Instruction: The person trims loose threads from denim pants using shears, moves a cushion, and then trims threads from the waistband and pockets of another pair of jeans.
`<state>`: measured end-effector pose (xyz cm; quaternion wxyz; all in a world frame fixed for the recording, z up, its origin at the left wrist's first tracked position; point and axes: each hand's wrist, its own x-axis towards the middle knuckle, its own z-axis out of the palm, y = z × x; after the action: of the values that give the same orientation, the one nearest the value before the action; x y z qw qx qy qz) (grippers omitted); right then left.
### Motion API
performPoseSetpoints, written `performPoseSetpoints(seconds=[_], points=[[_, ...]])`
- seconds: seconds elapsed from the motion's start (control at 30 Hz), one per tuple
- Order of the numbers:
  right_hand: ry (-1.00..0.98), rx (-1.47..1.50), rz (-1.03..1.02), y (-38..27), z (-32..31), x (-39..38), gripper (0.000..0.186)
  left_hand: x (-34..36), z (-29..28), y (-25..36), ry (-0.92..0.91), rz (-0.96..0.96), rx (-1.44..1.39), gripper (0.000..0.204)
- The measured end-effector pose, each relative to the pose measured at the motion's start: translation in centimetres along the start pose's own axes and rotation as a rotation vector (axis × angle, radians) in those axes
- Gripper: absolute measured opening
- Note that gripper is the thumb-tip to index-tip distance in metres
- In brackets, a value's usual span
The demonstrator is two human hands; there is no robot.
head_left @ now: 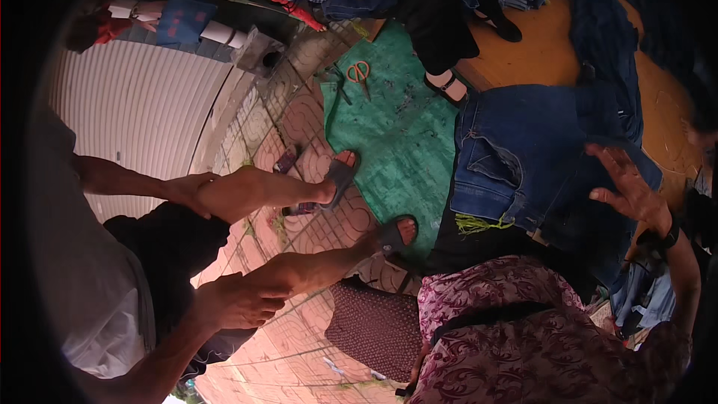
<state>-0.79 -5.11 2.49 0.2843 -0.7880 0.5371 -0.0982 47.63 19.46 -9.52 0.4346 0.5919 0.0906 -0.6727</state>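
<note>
1. Right hand (627,187): mine, open, fingers spread, grasping nothing visible — I cannot tell whether it touches cloth.
2. Jeans (531,116): before me, main panel left of my right hand; folds obscure the long axis.
3. Opening (495,163): on the jeans' left part, slanting down rightward.
4. Left hand: out of view — grip unknown.

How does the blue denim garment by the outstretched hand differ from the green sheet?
The denim garment is deep blue; the sheet is green. The denim garment has folds and a gaping opening, while the sheet is spread mostly flat. Yellow-green threads show at the garment's edge; orange-handled scissors and dark scraps lie on the sheet. Both look creased.
</note>
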Motion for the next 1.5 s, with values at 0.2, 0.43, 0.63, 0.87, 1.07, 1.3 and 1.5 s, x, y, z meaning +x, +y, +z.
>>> performPoseSetpoints(seconds=[0.2,0.43,0.63,0.87,1.07,1.3,1.5], points=[[-0.48,-0.61,-0.019,5.7,9.7,1.5,0.077,0.2,-3.4,9.7,-0.171,0.114,0.387,0.057],[-0.139,-0.54,0.2,10.1,2.2,0.7,0.044,0.1,4.7,12.7,-0.16,0.419,0.936,0.031],[0.355,-0.363,0.289,11.3,-2.2,-3.1,0.026,2.4,17.1,18.7,-0.162,0.985,1.262,0.028],[0.786,-1.058,0.44,16.0,-8.1,-11.0,0.034,7.9,27.4,21.8,-0.189,1.351,1.577,0.06],[0.093,-0.211,0.218,8.2,-0.4,-11.0,0.038,13.6,30.7,25.0,-0.178,1.453,1.863,0.045],[0.054,0.116,0.09,15.4,0.0,-11.9,0.035,16.0,35.7,25.4,-0.41,1.314,2.122,0.031],[-0.213,0.325,0.123,18.0,-2.6,-10.9,0.037,16.6,42.3,24.8,-0.451,1.096,2.205,0.033]])
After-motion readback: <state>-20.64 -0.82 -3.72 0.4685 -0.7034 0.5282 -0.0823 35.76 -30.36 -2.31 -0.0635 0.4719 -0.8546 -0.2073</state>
